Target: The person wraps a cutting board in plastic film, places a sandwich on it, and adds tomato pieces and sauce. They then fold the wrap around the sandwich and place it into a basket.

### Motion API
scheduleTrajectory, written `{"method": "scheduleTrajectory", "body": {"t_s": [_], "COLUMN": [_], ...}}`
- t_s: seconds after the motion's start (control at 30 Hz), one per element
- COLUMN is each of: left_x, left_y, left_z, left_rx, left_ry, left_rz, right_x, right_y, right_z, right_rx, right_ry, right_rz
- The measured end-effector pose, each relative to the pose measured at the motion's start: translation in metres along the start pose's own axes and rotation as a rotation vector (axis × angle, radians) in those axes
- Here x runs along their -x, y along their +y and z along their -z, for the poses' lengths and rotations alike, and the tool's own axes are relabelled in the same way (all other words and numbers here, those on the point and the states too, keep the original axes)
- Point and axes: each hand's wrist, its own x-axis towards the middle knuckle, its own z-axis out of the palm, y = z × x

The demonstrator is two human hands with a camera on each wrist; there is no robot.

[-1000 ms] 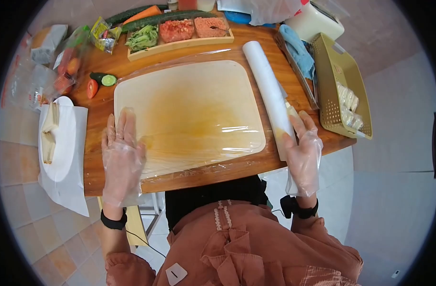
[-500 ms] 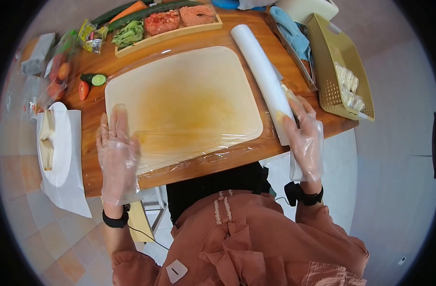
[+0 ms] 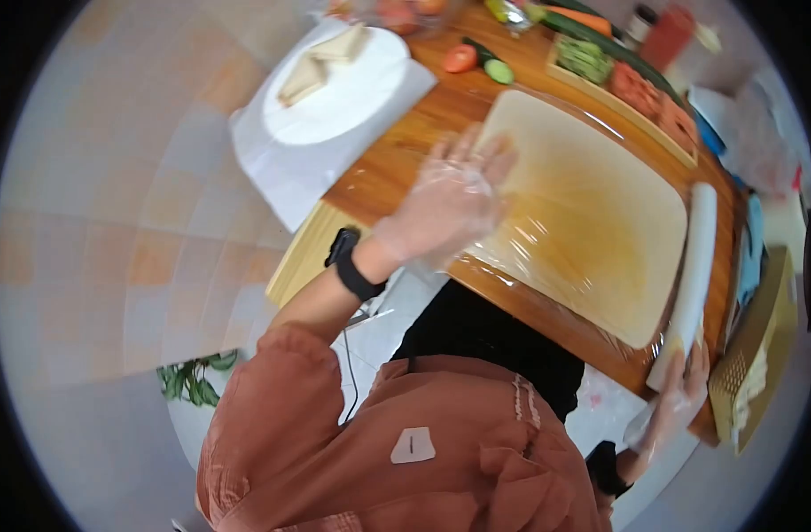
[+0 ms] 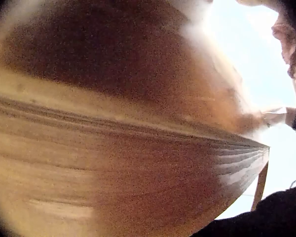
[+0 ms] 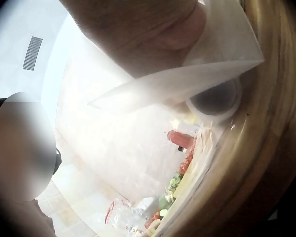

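Note:
The left hand (image 3: 450, 208), in a clear plastic glove, lies palm down with fingers spread at the left edge of a cream cutting board (image 3: 609, 204). Clear film covers the board, which bears yellowish stains. At the near end of a white roll (image 3: 696, 266) is the gloved right hand (image 3: 678, 403), its fingers extended and touching that end. The right wrist view shows part of the right hand (image 5: 148, 39) above the roll's open end (image 5: 237, 106); its fingertips are hidden there. Blurred wood (image 4: 113, 163) fills much of the left wrist view.
A white plate (image 3: 308, 120) with cut sandwiches (image 3: 304, 80) is at the upper left. Tomato (image 3: 460, 58) and cucumber (image 3: 499, 71) pieces lie behind the board. A wooden tray (image 3: 636, 115) holds fillings. An olive basket (image 3: 760, 355) stands right of the roll.
The head view has swung left and tilted, bringing the plate and more wall into sight. Both hands keep about the same places beside the board and at the roll.

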Motion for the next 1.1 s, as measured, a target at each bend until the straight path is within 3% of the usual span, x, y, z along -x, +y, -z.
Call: {"method": "scheduleTrajectory", "body": {"t_s": [0.13,0.43,0.57,1.1], "left_x": [0.003,0.003,0.001,-0.003], "left_y": [-0.001,0.002,0.001,-0.001], "left_z": [-0.008,-0.005,-0.008,-0.001], "left_rx": [0.036,0.087,0.104,0.061], "left_ry": [-0.009,0.034,0.07,-0.071], "left_rz": [-0.01,0.01,0.007,-0.005], "right_x": [0.002,-0.005,-0.006,-0.002], "right_y": [-0.003,-0.001,0.001,0.001], "right_z": [0.0,0.0,0.0,-0.001], "right_rx": [0.1,0.003,0.067,0.094], "right_ry": [-0.068,-0.063,-0.036,0.024], "right_rz": [0.049,-0.005,0.049,0.067]}}
